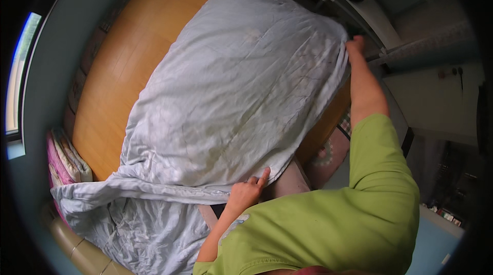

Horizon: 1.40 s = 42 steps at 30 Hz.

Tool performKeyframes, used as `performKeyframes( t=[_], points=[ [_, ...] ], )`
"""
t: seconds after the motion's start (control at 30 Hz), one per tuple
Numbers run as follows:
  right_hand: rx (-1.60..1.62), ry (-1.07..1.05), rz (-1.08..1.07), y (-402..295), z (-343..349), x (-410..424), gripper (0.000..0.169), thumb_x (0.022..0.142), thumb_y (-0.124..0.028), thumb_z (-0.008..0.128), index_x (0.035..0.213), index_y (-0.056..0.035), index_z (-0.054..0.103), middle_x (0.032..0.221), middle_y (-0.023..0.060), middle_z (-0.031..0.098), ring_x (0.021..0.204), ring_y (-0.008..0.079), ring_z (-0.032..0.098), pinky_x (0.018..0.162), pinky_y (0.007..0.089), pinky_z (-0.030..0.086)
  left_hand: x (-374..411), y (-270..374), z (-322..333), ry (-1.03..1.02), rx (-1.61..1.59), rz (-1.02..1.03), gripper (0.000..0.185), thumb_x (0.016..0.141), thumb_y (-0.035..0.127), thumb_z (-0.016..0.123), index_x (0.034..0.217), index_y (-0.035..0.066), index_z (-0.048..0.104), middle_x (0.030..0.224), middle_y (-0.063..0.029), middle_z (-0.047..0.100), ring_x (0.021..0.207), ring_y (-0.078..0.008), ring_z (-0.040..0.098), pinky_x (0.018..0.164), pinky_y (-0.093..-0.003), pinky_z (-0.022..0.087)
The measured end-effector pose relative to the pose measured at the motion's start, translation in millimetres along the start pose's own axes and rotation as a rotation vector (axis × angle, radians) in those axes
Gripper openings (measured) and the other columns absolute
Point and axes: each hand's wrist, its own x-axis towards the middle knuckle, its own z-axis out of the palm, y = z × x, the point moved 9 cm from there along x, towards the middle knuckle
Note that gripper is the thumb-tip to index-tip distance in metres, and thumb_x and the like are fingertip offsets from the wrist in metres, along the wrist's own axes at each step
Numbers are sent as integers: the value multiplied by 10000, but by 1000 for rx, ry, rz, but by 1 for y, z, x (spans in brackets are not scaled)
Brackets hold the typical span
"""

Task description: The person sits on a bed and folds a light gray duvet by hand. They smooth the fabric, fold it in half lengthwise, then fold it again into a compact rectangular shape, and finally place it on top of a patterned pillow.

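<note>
A pale grey quilt [231, 82] with a faint floral pattern lies spread before me, creased along its right half. At its far right corner, my right hand [355, 45] grips the edge with the arm stretched out. My left hand [246, 194] is closed at the near edge, where a rolled fold of the cloth runs into it; its index finger points out over the quilt. What the left fingers hold underneath is hidden. Left of that hand, a crumpled part of the same cloth [150, 228] hangs toward me below the fold.
An orange-brown bed surface [115, 67] shows left of the quilt. Folded bedding [69, 159] is stacked at the left beside a beige padded headboard [81, 250]. A pink patterned mat [331, 155] lies low at the right. A metal-framed rack [346, 9] stands beyond my right hand.
</note>
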Motion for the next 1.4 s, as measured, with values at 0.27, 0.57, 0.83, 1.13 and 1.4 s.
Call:
performKeyframes(
  t=[0.27, 0.57, 0.83, 1.13, 1.4],
  points=[
    [814, -280, 714, 91, 62, -82, 470, 760, -229, 729, 1116, 17, 546, 1084, 128, 598, 944, 274, 573, 810, 396, 473, -20, -24, 0, 20, 60, -167, 518, 749, 71, 516, 1241, 232, 513, 693, -72, 520, 517, -261, 570, 448, -378, 446],
    [842, -3, 368, 49, -5, -18, 257, 734, -58, 666, 962, 30, 587, 959, 130, 617, 856, 252, 580, 777, 376, 465, -22, -8, -44, 349, 103, -130, 516, 692, 48, 563, 1183, 208, 577, 662, -32, 456, 473, -189, 486, 432, -312, 408],
    [745, -239, 496, 154, 7, -71, 249, 781, -93, 672, 993, 14, 600, 953, 88, 616, 864, 241, 567, 744, 388, 461, -16, -18, -9, 198, 151, -214, 501, 717, 64, 546, 1189, 233, 564, 685, -51, 458, 543, -212, 534, 453, -347, 420],
    [-24, -134, -780, -60, -71, -260, 446, 785, -240, 657, 1192, -103, 535, 1282, 137, 475, 1159, 340, 438, 975, 436, 331, -27, -26, -10, 197, 119, -306, 633, 638, 84, 641, 1244, 192, 495, 792, -49, 500, 704, -224, 549, 551, -362, 459],
    [-280, -156, -763, -2, -27, -341, 359, 896, -311, 475, 1245, -235, 507, 1350, 16, 456, 1284, 242, 360, 1018, 508, 238, -74, -82, -40, 181, 272, -408, 298, 572, 117, 678, 826, 104, 522, 779, -54, 527, 816, -241, 547, 709, -367, 400]
  ],
)
